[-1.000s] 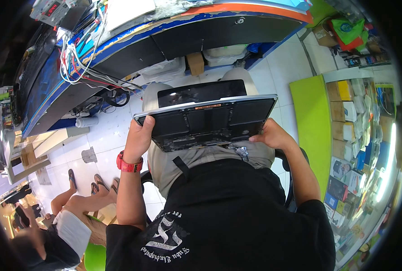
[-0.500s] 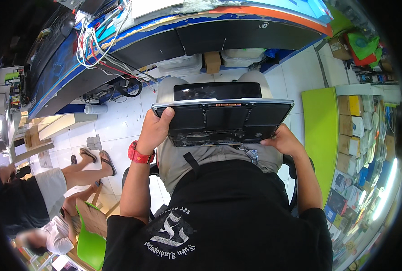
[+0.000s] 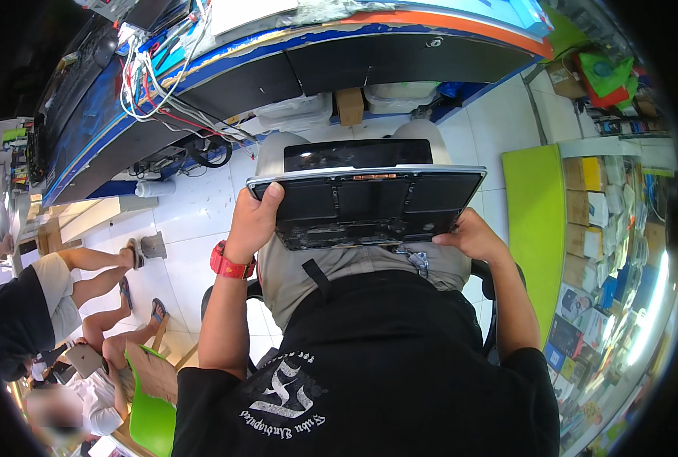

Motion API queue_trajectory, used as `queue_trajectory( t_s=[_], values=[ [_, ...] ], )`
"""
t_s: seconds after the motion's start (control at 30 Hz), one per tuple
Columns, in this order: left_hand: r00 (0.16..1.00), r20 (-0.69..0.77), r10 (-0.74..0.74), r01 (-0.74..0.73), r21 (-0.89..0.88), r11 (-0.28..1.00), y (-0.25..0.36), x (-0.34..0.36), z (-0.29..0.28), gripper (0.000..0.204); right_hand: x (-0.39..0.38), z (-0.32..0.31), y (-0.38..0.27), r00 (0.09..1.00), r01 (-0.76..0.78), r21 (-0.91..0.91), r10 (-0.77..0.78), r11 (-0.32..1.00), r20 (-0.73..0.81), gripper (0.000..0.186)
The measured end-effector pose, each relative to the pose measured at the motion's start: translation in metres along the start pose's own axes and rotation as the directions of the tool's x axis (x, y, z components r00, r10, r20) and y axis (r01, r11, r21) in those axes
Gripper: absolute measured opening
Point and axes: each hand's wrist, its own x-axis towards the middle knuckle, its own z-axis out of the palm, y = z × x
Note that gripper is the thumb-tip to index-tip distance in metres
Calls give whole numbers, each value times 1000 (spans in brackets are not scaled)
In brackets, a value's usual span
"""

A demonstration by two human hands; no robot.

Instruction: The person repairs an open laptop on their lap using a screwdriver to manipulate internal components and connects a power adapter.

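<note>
An opened-up laptop (image 3: 369, 202) is held above my lap, its underside bare so that the black battery cells and inner parts show. A dark glossy screen panel (image 3: 358, 154) juts out past its far edge. My left hand (image 3: 252, 221) grips the left side, thumb on top near the far corner. At the near right corner, my right hand (image 3: 472, 238) holds the laptop with the thumb over its edge. Fingers of both hands are partly hidden underneath. A red watch (image 3: 232, 260) sits on my left wrist.
Ahead stands a blue-edged workbench (image 3: 400, 57) with loose cables (image 3: 152, 91) hanging off its left part. Plastic tubs (image 3: 297, 110) and a small brown box (image 3: 349, 106) are under it. A glass display case (image 3: 609, 251) is at right. Two people are at left, near a green chair (image 3: 150, 419).
My hands keep their hold on the laptop, and the view has shifted slightly. At left the standing person has moved farther out, and a silver device now shows by the seated person.
</note>
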Motion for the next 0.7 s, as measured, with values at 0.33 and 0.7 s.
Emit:
queue_trajectory(
  t_s=[0.33, 0.7],
  values=[
    [997, -63, -50, 39, -161, 986, 2, -2, 12, 57, 2, -3, 8, 1000, -11, 28, 10, 1000, 21, 41],
    [996, -69, -61, 47, -188, 981, -1, 1, 14, 56, 1, -2, 6, 1000, -6, -38, 6, 999, -4, 41]
  ],
)
